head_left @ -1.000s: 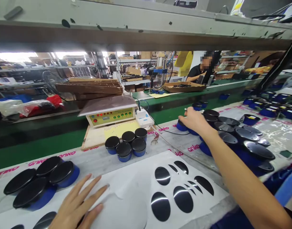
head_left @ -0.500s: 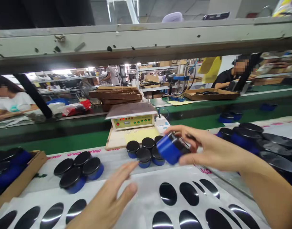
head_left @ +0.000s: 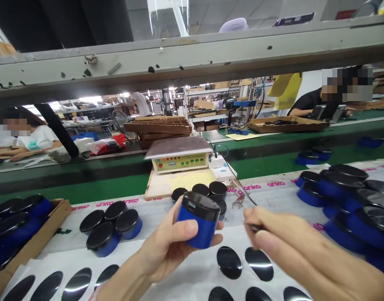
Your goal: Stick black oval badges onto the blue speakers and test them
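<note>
In my left hand (head_left: 167, 246) is a round blue case with a glossy black top (head_left: 200, 221), held tilted, thumb in front and fingers behind. My right hand (head_left: 267, 230) is closed to its right, apart from the case; a small dark piece (head_left: 255, 228) shows between the fingers, its kind unclear. A dark cord (head_left: 244, 188) runs from the white plug box toward this hand. Behind the held case stands a group of similar blue cases (head_left: 217, 189), partly hidden. Below lie flat black discs (head_left: 229, 262) on a white sheet (head_left: 185, 280).
More blue cases stand at left (head_left: 103, 238), in a cardboard box (head_left: 58, 213) and piled at right (head_left: 345, 179). A control unit with buttons (head_left: 181, 162) sits ahead on a board. A shelf beam (head_left: 192, 52) crosses above. Co-workers (head_left: 308, 102) sit beyond the green belt (head_left: 116, 179).
The blue case has passed from my right hand to my left, which has closed around it. My right hand has moved slightly down and right, away from the case. The view has shifted slightly.
</note>
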### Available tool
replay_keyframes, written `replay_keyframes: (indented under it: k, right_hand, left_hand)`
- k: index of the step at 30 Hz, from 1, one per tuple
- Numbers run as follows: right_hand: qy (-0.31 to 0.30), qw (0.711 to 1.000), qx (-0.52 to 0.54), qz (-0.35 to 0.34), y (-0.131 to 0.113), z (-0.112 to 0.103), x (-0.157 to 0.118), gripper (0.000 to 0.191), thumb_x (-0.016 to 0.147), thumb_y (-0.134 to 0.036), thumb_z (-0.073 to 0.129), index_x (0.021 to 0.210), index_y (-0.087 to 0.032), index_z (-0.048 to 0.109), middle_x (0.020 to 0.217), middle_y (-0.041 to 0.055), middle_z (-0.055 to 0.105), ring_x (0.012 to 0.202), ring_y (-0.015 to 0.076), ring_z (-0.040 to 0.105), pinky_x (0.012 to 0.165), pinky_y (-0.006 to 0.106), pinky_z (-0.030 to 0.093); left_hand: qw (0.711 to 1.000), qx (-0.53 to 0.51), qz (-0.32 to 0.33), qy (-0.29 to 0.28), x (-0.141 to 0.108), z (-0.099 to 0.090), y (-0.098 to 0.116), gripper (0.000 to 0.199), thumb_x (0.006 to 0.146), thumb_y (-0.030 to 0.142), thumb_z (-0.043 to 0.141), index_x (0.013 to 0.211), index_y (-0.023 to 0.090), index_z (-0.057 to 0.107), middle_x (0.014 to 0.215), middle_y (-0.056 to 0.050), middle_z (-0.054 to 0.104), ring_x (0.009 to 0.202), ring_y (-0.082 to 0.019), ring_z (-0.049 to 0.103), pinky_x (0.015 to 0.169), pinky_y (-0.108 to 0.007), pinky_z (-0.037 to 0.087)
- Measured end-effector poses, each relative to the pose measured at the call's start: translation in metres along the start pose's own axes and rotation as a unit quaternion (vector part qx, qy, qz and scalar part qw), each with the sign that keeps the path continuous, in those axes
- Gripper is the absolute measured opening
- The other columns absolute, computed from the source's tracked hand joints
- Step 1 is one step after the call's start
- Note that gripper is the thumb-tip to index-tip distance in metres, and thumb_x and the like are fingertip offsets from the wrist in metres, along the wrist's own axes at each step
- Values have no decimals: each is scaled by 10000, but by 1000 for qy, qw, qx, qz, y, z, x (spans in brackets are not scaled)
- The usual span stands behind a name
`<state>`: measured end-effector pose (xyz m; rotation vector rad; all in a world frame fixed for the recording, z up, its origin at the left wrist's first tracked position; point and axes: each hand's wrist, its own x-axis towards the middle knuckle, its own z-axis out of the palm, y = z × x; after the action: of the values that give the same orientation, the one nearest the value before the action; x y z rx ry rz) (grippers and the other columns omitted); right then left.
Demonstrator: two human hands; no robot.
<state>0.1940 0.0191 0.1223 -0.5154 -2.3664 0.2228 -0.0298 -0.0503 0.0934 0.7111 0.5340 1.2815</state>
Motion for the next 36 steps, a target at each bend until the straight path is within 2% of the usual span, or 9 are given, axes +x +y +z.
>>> replay_keyframes:
  k: [3,6,9,13,23,27,31,33,36]
  right_hand:
    - [-38,998,26,-35,-9,16,6,269,993,-342,391,792,-247,542,616,-35,602,510,117,565,489,230,429]
    - [-33,999,26,-33,-14,28,9,343,1002,-343,387,692,-221,470,563,-53,543,466,95,499,469,234,366]
    - [-37,999,37,-16,-17,30,7,298,999,-313,402,727,-224,484,588,-58,549,493,90,499,480,222,355]
    - [-58,997,41,11,-18,26,2,256,980,-282,447,734,-232,495,600,-64,548,514,86,509,502,206,370]
    - [-66,997,16,45,-9,39,-2,338,979,-309,426,652,-223,441,528,-55,491,458,103,465,472,234,343]
    - [-67,992,101,37,4,50,4,271,982,-251,387,721,-219,448,573,-46,511,465,103,458,460,231,338]
    - [-86,979,181,25,21,66,7,132,972,-172,349,944,-214,471,761,-1,592,620,122,563,551,217,418]
    - [-70,980,188,4,27,76,6,129,961,-147,329,932,-210,438,750,5,577,593,126,549,532,223,415]
    - [-54,985,162,-17,31,88,2,127,942,-132,328,883,-214,405,697,-5,548,531,128,509,490,231,389]
  left_hand:
    - [1000,19,-1,5,3,1,-2,389,724,222,770,1089,184,639,1043,-62,699,1004,-240,665,891,-341,520]
    - [997,19,-43,65,4,2,-7,447,835,481,617,1158,172,612,995,-91,704,925,-234,679,804,-321,528]
    - [991,39,-60,112,2,3,-10,521,870,569,509,1263,229,538,1059,-77,686,947,-215,663,826,-318,505]
    - [986,152,-20,64,-3,-1,-6,559,797,564,622,1250,246,540,1123,-55,643,1056,-214,591,875,-290,456]
    - [905,423,30,38,-11,-5,6,657,740,537,697,1245,308,344,1119,-32,557,1016,-210,535,888,-325,425]
    - [821,554,122,60,-14,-7,-1,768,690,480,762,1294,359,304,1209,-36,487,1051,-219,533,892,-312,454]
    - [647,705,284,61,-9,-8,-6,740,746,342,746,1369,354,347,1251,-77,391,1207,-266,435,979,-362,443]
    - [571,750,330,44,-8,-9,-6,697,789,227,703,1392,323,369,1221,-89,429,1222,-263,430,1028,-387,418]
    - [546,748,377,4,-8,-10,-6,749,788,82,661,1402,337,319,1269,-84,485,1270,-255,430,1106,-445,347]
